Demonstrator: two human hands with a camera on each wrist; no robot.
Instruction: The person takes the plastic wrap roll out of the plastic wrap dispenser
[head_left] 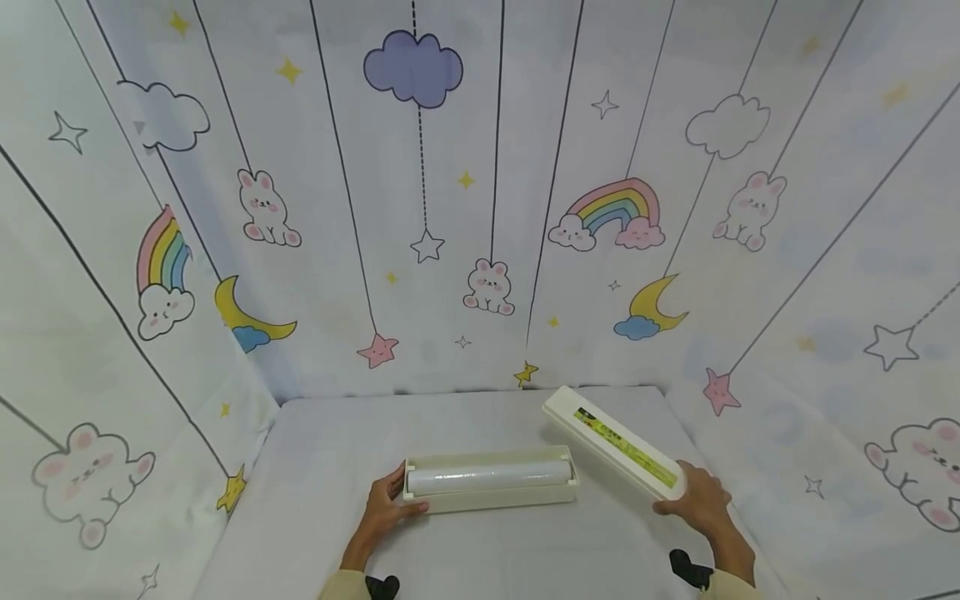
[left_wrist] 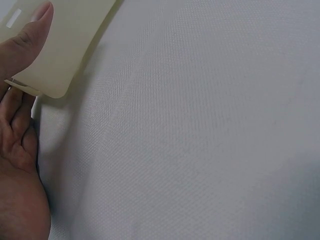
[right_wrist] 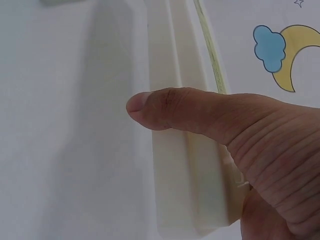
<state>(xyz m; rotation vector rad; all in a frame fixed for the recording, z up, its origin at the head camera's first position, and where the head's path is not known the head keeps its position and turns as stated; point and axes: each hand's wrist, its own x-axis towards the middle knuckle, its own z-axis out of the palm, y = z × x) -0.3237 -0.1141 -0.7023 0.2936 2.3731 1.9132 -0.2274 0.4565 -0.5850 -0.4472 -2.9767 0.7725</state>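
While the cream plastic dispenser tray (head_left: 491, 496) lies lengthwise on the white-clothed bench (head_left: 465, 425) near its front edge, the left hand (head_left: 386, 508) grips its left end, thumb over the top edge and fingers curled beneath, as the left wrist view shows. A roll of clear film (head_left: 487, 477) sits in the tray's trough. The right hand (head_left: 697, 500) holds the near end of the separate lid (head_left: 615, 443), thumb laid across its side; the lid runs diagonally away from that hand toward the back of the bench, well apart from the tray at its far end. Both pieces look like thin, rigid moulded plastic, probably light and smooth enough to slip, so an end grip with the thumb over an edge seems sound. The roll likely carries most of the weight and could tumble out if the tray tips. Whether the lid's far end rests on the cloth or is lifted I cannot tell.
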